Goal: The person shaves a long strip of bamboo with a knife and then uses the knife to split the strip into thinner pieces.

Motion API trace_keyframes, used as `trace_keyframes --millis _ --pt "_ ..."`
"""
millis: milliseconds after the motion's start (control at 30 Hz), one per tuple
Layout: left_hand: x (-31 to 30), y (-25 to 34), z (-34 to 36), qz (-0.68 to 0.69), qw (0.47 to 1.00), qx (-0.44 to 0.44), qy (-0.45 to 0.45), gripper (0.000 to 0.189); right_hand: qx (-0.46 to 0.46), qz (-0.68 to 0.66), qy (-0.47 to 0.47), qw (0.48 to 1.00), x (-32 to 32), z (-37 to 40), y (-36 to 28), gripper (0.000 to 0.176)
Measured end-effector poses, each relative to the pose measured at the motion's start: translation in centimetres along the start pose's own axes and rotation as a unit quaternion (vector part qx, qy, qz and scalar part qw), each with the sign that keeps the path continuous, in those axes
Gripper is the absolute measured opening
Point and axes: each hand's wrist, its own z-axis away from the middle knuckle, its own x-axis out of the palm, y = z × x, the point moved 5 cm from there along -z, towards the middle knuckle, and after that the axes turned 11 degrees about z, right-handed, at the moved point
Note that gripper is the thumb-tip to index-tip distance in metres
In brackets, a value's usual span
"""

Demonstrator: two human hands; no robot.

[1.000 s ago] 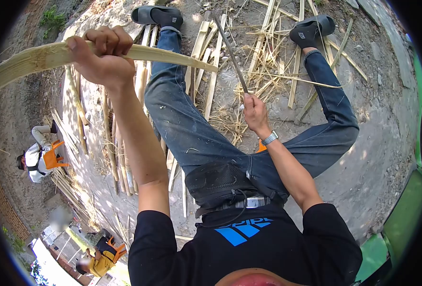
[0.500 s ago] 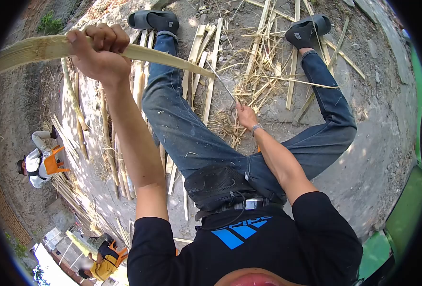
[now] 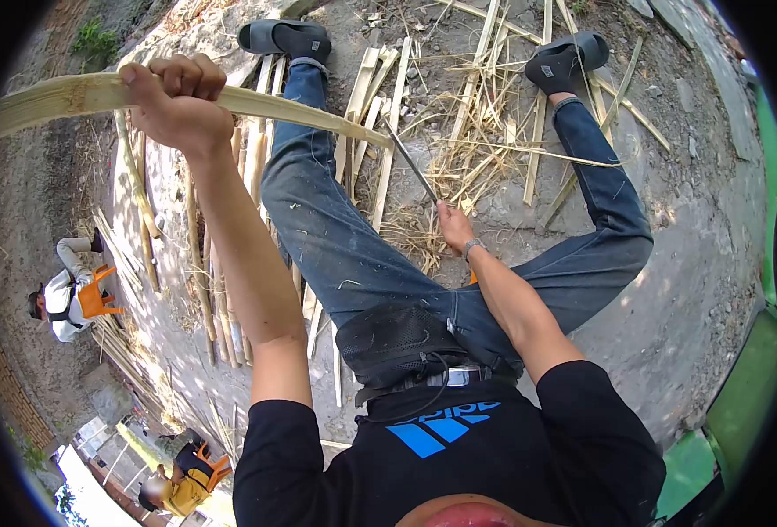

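Bamboo strip held up, knife tip at its end; person seated on the ground

Left hand [image 3: 178, 101] is raised, fingers wrapped tight round a long pale bamboo strip [image 3: 55, 95]. The strip runs from far left across above the left thigh, and its tapered end hangs over the lap. Right hand [image 3: 453, 226] is low between the knees, fingers closed round the handle of a thin knife [image 3: 410, 164], whose blade tip meets the strip's end. Cut slats and shavings [image 3: 485, 132] litter the ground between the sandalled feet, and another person [image 3: 64, 299] sits well apart at left. Judgement: the blade wants to sit centred on the end grain with its edge turned away from the thigh. The left grip should be firm and level — wrist pressure, not a swing.
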Motion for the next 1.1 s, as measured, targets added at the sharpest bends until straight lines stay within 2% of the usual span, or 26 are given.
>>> trace_keyframes --millis 33,200,267,300,333,400,433,467,567,667,733,767,833,867,967,1100 --pt "-0.2 0.1 -0.3 0.010 1.000 0.003 -0.001 0.063 0.064 0.030 -0.017 0.997 0.1 0.0 0.4 0.064" --pt "-1.9 0.1 -0.1 -0.003 1.000 0.008 0.003 0.065 0.030 -0.048 0.015 0.998 -4.2 -0.4 -7.4 0.064" --pt "-2.2 -0.1 -0.2 -0.004 1.000 0.007 0.001 0.066 -0.054 -0.286 0.011 0.956 -5.1 -0.2 -10.5 0.062" --pt "-2.2 0.1 -0.1 -0.004 1.000 0.010 0.002 0.066 -0.081 -0.315 0.009 0.946 -5.8 0.6 -12.0 0.059" --pt "-2.1 0.3 -0.1 -0.004 1.000 0.012 0.001 0.065 -0.077 -0.315 0.004 0.946 -5.0 1.2 -11.3 0.059" --pt "-1.9 0.6 0.2 -0.012 1.000 0.012 -0.003 0.065 -0.078 -0.090 0.056 0.991 -3.7 2.1 -9.3 0.064" --pt "-1.9 0.6 0.2 -0.022 1.000 0.009 0.016 0.064 0.008 0.007 -0.031 0.999 -1.8 2.0 -6.5 0.068" --pt "-1.9 0.6 0.1 -0.030 0.999 0.009 0.035 0.064 0.108 0.013 -0.042 0.993 0.4 2.1 -2.7 0.071" --pt "-2.0 0.0 -0.3 0.002 1.000 0.001 0.028 0.064 0.108 -0.002 -0.033 0.994 -1.6 1.4 -4.2 0.071" --pt "-1.8 0.3 0.0 -0.003 1.000 0.013 0.023 0.063 -0.019 -0.081 0.059 0.995 -5.1 1.1 -10.1 0.067" --pt "-1.9 0.4 0.0 -0.015 0.999 0.014 0.026 0.063 -0.072 -0.132 0.094 0.984 -6.1 1.7 -12.4 0.065" --pt "-2.1 0.2 -0.1 -0.012 0.999 0.011 0.034 0.063 -0.067 -0.131 0.088 0.985 -5.6 2.7 -12.0 0.065" --pt "-1.9 0.4 0.0 -0.019 0.999 0.019 0.039 0.063 -0.059 -0.031 0.087 0.994 -4.2 4.4 -10.4 0.062" --pt "-1.7 0.5 0.0 -0.011 0.999 0.024 0.036 0.063 0.011 0.062 0.016 0.998 -1.3 3.9 -6.5 0.059" --pt "-3.0 -0.2 -0.3 -0.003 0.999 0.011 0.043 0.062 0.021 0.049 0.016 0.998 -2.1 3.7 -6.2 0.058" --pt "-2.2 0.7 0.5 -0.014 0.999 0.022 0.045 0.058 -0.053 -0.104 0.102 0.988 -7.1 3.1 -12.4 0.061"
